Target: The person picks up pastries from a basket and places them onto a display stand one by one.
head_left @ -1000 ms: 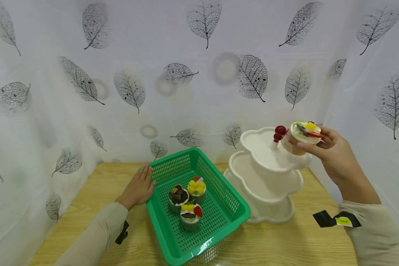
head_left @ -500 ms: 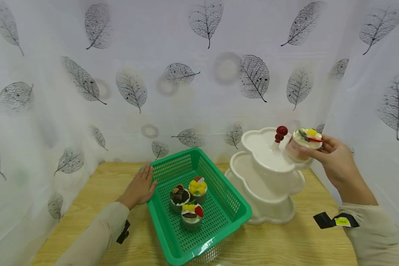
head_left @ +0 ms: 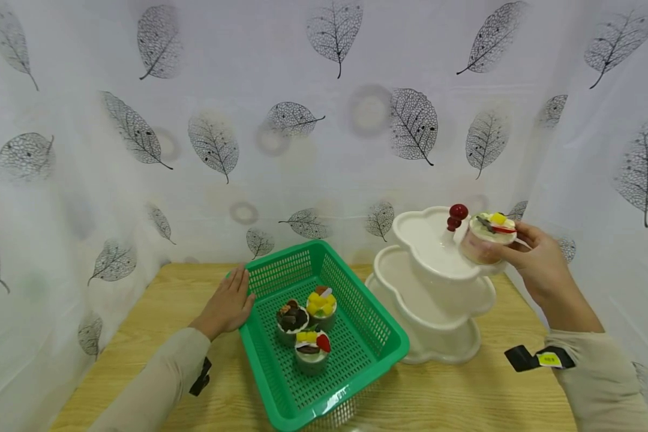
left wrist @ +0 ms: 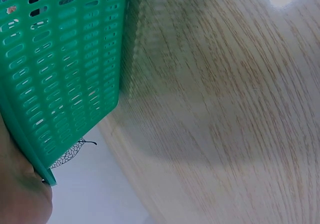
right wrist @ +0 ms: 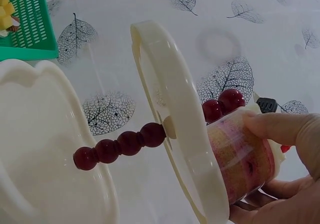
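1. We saw three dessert cups grouped toward the middle of a green basket: a chocolate-topped cup, a yellow-cubed cup and, nearest the camera, a strawberry-topped cup.

2. To the basket's right rose a cream-white tiered stand, three scalloped plates offset one above another, with a fourth cup, the layered cake cup, at its top plate beside the red beaded knob.

3. We noted glossy, thick-rimmed plates, slotted plastic basket walls and a wood-grained table; the clear side of the layered cake cup showed pink and tan bands under white cream, a yellow cube and a red slice.

4. The right hand gripped the layered cake cup from its right side, thumb on the near wall and fingers behind. The cup stood upright within that grip; the plate's rim hid its base from us.

5. The left hand gripped nothing we could see, its straight fingers laid on the basket's left rim.
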The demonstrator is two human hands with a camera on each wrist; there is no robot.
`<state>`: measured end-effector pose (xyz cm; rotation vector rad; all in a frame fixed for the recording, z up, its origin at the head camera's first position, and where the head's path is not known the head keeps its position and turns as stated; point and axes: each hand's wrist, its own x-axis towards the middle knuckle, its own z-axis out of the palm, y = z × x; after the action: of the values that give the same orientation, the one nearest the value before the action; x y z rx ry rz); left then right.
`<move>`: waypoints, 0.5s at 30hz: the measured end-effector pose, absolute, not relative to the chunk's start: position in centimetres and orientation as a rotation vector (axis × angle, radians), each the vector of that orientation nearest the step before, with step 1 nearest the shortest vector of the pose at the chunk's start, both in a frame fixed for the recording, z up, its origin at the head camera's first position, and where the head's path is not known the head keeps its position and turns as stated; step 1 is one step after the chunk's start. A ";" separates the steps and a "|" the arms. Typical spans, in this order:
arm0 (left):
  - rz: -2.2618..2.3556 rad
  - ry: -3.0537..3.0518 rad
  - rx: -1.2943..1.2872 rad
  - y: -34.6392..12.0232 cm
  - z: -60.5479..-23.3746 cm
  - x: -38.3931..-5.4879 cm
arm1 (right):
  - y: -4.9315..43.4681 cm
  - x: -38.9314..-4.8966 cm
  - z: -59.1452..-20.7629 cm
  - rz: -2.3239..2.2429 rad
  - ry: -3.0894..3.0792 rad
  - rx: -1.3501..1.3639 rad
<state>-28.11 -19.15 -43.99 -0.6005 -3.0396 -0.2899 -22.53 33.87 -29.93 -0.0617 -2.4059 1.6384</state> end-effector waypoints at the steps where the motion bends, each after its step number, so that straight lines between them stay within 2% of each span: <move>1: -0.289 -3.040 -0.599 -19.2 -44.0 -28.1 | 33.8 -22.5 -29.9 1.598 -2.436 -0.074; 15: -0.293 -3.038 -0.595 -19.3 -44.0 -28.1 | 33.8 -22.5 -29.7 1.430 -2.583 -0.074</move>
<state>-28.11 -19.26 -44.03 -0.5954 -3.0379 -0.2928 -22.46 33.77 -29.70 -0.0743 -2.5834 1.4303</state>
